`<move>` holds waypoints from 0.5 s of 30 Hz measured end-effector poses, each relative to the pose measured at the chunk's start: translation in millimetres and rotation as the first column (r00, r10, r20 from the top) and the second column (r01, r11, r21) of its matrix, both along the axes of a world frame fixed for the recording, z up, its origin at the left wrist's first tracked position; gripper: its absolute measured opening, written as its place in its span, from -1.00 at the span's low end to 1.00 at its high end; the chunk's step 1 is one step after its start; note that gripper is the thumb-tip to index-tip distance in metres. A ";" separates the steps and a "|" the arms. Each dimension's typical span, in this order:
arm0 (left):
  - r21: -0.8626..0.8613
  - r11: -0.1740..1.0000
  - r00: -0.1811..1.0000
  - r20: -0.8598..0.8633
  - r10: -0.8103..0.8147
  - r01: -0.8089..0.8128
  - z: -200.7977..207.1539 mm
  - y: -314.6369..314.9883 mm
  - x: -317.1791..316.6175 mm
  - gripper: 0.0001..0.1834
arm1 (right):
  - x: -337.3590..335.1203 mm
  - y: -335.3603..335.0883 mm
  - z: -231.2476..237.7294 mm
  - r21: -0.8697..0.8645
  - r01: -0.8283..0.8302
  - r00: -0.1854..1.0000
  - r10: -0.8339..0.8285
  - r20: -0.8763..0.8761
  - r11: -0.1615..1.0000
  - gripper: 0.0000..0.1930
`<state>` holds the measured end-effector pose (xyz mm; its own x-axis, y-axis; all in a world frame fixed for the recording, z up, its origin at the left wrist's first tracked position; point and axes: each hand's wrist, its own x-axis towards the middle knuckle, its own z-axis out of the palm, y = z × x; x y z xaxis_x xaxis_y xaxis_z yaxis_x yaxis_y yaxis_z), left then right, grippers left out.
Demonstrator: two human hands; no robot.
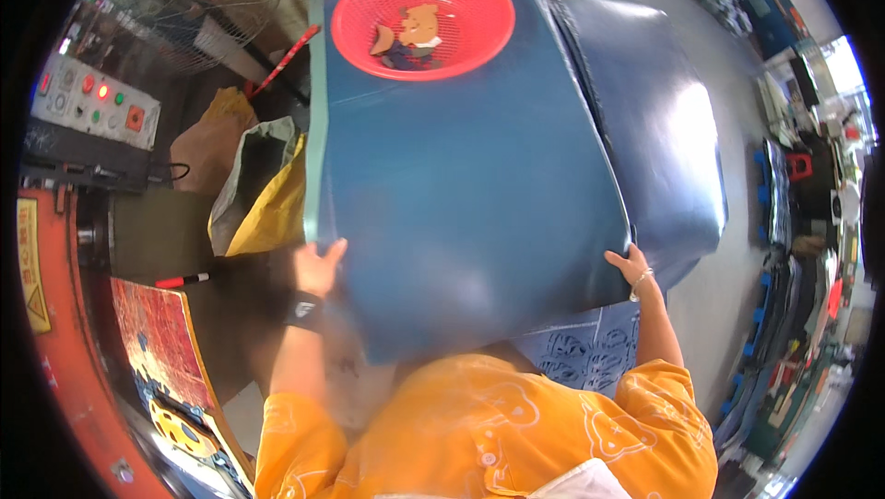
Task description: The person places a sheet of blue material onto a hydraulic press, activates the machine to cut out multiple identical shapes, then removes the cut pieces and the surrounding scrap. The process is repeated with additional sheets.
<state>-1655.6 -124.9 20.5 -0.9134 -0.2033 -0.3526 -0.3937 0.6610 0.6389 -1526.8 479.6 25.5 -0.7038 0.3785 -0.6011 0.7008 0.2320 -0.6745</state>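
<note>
A large dark blue sheet [461, 185] with a smooth, slightly shiny surface stretches in front of me, its near end close to my body. My left hand [316, 270] closes on its left edge, the thumb lying over the top. On the opposite edge my right hand [632, 268] grips the sheet the same way, thumb on top and the other fingers mostly hidden beneath. A red plastic basket [348, 38] rests on the far end, with tan and dark scraps [420, 27] inside.
More dark sheet material [664, 130] drapes at the right. Left of the sheet stand an open sack [267, 195], a control panel [101, 98] with a lit red lamp, and an orange machine frame [64, 314]. A board [166, 342] carries a yellow-and-black piece; a marker [182, 281] lies nearby.
</note>
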 end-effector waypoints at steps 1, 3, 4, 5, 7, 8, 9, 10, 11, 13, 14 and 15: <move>0.149 0.988 0.993 -0.113 0.042 -0.025 3.4 -11.2 -6.3 -0.70 | 7.4 -15.6 -1.5 -0.087 0.093 0.990 -0.101 -0.094 0.992 -0.41; 0.347 0.938 0.992 -0.109 0.065 -0.023 -1.4 -39.2 -14.4 -0.69 | 19.0 -37.8 -3.9 0.151 0.009 1.000 -0.010 0.004 0.988 -0.26; 0.144 0.986 0.979 -0.171 0.108 -0.083 -10.2 -52.4 -12.6 -0.64 | 22.4 -46.2 -5.1 0.321 -0.078 0.996 0.060 0.065 0.944 -0.23; -0.029 0.991 0.953 -0.278 0.121 -0.134 -23.6 -60.6 -3.8 -0.60 | 25.0 -54.2 -7.5 0.462 -0.176 0.982 0.121 0.148 0.869 -0.19; -0.341 0.934 0.976 -0.214 0.031 -0.104 -55.1 -67.6 16.4 -0.49 | 28.4 -65.2 -11.4 0.577 -0.120 0.993 0.101 0.065 0.808 -0.18; -0.420 0.903 0.963 -0.195 -0.184 0.087 -70.1 -62.9 31.7 -0.43 | 30.1 -69.0 -13.1 0.635 -0.075 0.997 0.055 0.051 0.769 -0.17; -0.502 0.827 0.953 -0.021 -0.302 0.251 -80.6 -58.4 39.5 -0.36 | 29.6 -69.6 -14.0 0.598 0.000 1.000 -0.008 0.011 0.801 -0.18; -0.386 0.901 0.968 -0.071 -0.242 0.197 -91.4 -46.2 51.1 -0.33 | 29.8 -71.2 -15.7 0.574 0.019 0.999 -0.042 0.027 0.819 -0.20; -0.263 0.959 0.991 -0.052 -0.122 0.104 -98.4 -33.0 63.2 -0.30 | 29.7 -71.8 -16.6 0.577 0.068 0.995 -0.100 0.024 0.814 -0.22; -0.385 0.921 0.981 -0.150 -0.121 0.055 -97.2 -21.5 65.4 -0.34 | 30.7 -74.7 -18.0 0.531 0.134 0.982 -0.183 0.040 0.837 -0.29; -0.368 0.928 0.994 -0.106 0.021 -0.059 -92.4 -20.4 60.6 -0.30 | 32.3 -78.3 -19.1 0.565 0.139 0.982 -0.185 0.025 0.813 -0.32; -0.426 0.901 0.997 -0.047 0.066 -0.080 -86.7 -21.3 56.5 -0.31 | 34.5 -81.6 -20.3 0.587 0.140 0.984 -0.177 0.005 0.798 -0.33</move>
